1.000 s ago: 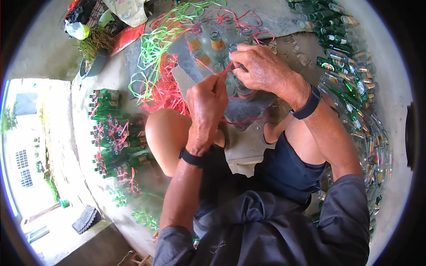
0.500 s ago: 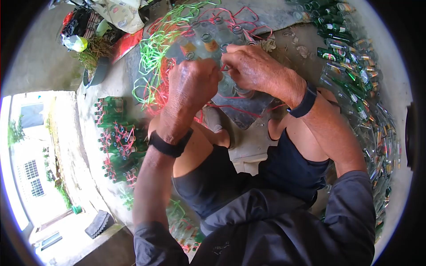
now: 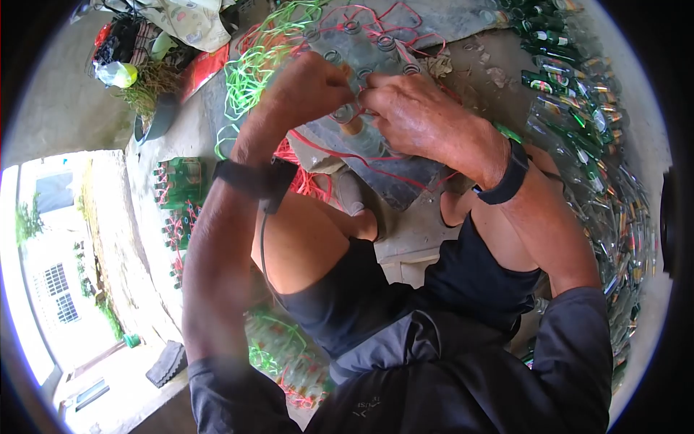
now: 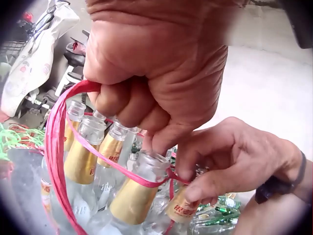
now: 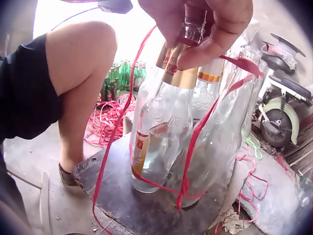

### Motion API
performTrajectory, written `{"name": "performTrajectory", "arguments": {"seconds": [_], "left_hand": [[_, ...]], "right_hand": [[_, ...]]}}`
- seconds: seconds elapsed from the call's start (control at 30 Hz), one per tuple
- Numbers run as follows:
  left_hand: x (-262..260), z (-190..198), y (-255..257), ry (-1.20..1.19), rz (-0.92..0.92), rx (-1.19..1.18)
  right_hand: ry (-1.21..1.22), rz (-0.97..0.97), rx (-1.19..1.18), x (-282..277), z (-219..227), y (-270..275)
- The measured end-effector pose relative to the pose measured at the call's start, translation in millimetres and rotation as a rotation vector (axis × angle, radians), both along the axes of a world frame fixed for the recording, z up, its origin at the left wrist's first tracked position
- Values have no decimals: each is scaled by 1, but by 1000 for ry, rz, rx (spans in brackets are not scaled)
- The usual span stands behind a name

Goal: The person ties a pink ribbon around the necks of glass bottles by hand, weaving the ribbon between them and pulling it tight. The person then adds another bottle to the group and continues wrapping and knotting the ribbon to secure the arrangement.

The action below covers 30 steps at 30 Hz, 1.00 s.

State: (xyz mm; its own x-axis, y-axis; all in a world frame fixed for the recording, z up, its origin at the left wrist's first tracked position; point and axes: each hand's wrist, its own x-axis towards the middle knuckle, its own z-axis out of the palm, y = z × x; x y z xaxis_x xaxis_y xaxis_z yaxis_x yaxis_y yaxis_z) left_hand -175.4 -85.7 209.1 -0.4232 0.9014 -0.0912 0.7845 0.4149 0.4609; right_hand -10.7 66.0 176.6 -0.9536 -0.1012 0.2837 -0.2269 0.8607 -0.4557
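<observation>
My left hand (image 3: 307, 87) has its fingers curled round a red plastic string (image 4: 57, 132), which loops down past the bottles in the left wrist view. Clear glass bottles (image 4: 132, 200) with gold neck labels stand bunched together, and string crosses their necks. At the near side of the bunch, my right hand (image 5: 220, 22) grips the neck of one glass bottle (image 5: 168, 115) between thumb and fingers, with red string at that neck. More string runs round the bottles' lower bodies. The bunch stands on a dark slab (image 5: 110, 171).
Tangled green string (image 3: 249, 79) and red string (image 5: 107, 122) lie left of the slab. Green bottles tied in bundles (image 3: 181, 181) stand farther left. Many loose bottles (image 3: 578, 137) lie along the right side. A plant pot (image 3: 152, 123) is at the upper left.
My left hand has moved up and to the left, apart from the right hand, drawing the red string with it. The right hand stays by the bottle necks.
</observation>
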Motion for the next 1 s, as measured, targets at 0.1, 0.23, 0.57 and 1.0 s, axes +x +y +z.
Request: {"name": "performTrajectory", "arguments": {"seconds": [0.1,0.23,0.57,1.0], "left_hand": [[-5,5,6,-3,-4,-102],[-7,7,9,-46,-39,-152],[-6,-9,-4,36,-9,-112],[4,-16,-15,6,75,-30]], "right_hand": [[-24,11,-26,1,3,1],[-33,3,-19,1,3,1],[-34,39,-10,2,7,4],[-51,41,-21,2,8,5]]}}
